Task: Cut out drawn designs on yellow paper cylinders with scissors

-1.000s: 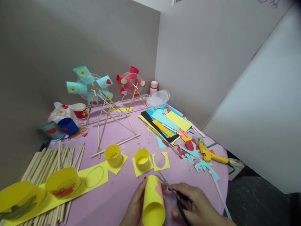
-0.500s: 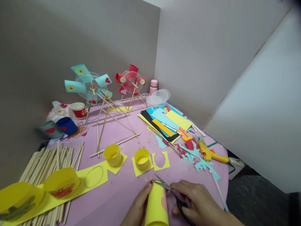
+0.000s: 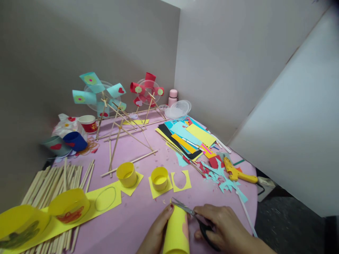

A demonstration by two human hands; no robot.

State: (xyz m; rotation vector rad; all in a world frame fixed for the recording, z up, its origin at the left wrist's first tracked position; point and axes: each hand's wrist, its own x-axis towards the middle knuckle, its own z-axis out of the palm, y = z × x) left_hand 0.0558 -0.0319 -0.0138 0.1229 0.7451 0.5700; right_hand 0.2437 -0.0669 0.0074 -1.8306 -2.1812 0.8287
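A yellow paper tube (image 3: 176, 231) with a pink patch on its right side is held in my left hand (image 3: 160, 225), the fingers wrapped round it. My right hand (image 3: 221, 224) grips a pair of scissors (image 3: 182, 207) by the black handles. The scissor blades lie across the far rim of the tube, nearly together. Beyond my hands stand two short yellow paper cups, one (image 3: 159, 178) on a yellow square and another (image 3: 127, 174) to its left. A yellow square with a round cut-out (image 3: 187, 180) lies close by.
Wooden sticks (image 3: 39, 190) and a yellow strip with larger yellow rings (image 3: 70, 204) lie at left. Paper pinwheels on stick frames (image 3: 120, 123) stand behind. Coloured sheets (image 3: 200, 135), blue paper scraps (image 3: 218, 173) and a yellow glue gun (image 3: 235, 173) are at right.
The scissor blades have drawn closer together at the tube's rim, and their tips have shifted slightly. My left hand keeps its hold on the tube.
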